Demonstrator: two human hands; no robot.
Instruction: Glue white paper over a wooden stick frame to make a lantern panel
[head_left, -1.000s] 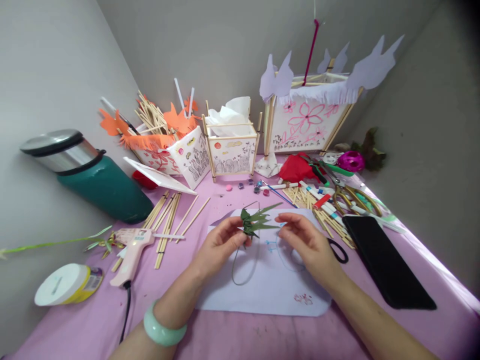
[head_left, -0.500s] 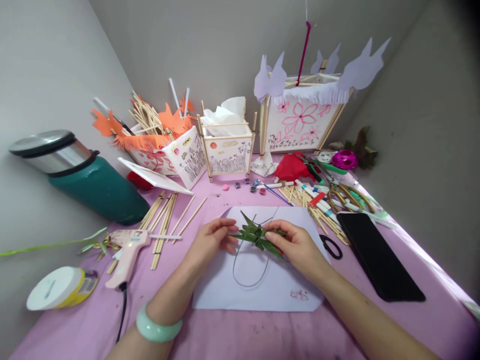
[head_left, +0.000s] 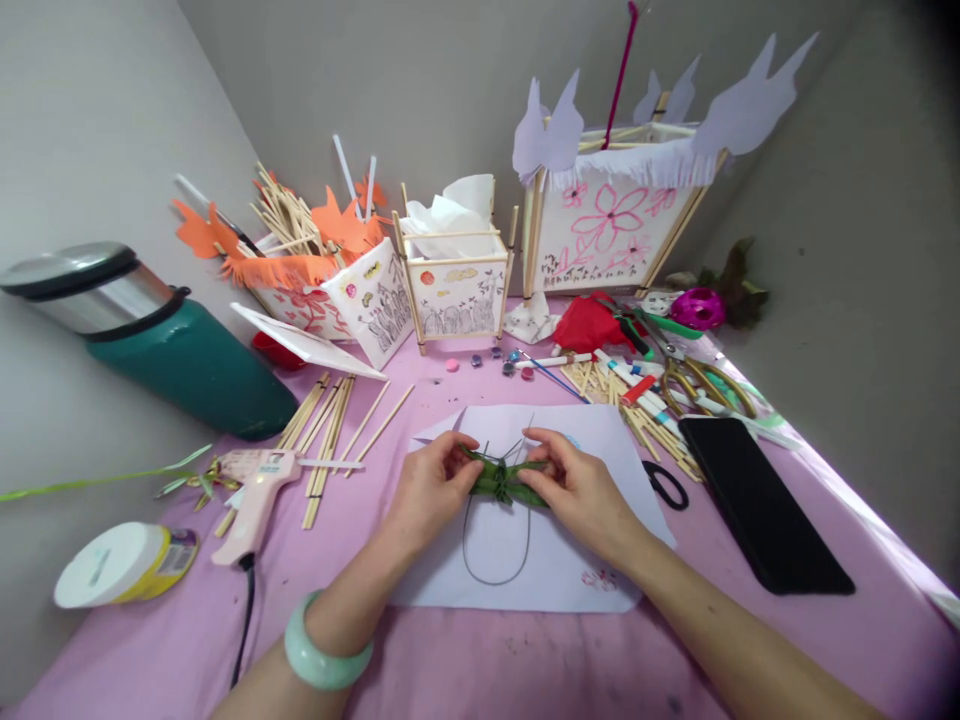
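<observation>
A small bunch of green leaves point(head_left: 501, 480) is tied at its middle with a thin dark cord point(head_left: 495, 582), which hangs below in a long loop. My left hand point(head_left: 435, 490) pinches the leaves' left end between thumb and fingers. On the other side, my right hand point(head_left: 577, 490) grips their right end. The leaves are gathered level between both hands, their tips hidden by my fingers. Two thin ends of the cord stick up above the knot. Beneath it all lies a pale lilac sheet of paper point(head_left: 570, 585) with a small red drawing in one corner.
At left are a pink glue gun point(head_left: 259, 495), a white-lidded tub point(head_left: 112, 565) and a teal bottle point(head_left: 195, 370). Paper-and-stick lanterns point(head_left: 457, 290) stand behind. Wooden sticks point(head_left: 326, 450), a black phone point(head_left: 761, 500), scissors point(head_left: 697, 380) and black tape point(head_left: 666, 485) lie on the pink cloth.
My left hand has closed on the leaves, where it was beside them with fingers apart. The spread leaves are now drawn together between both hands. The view has shifted slightly.
</observation>
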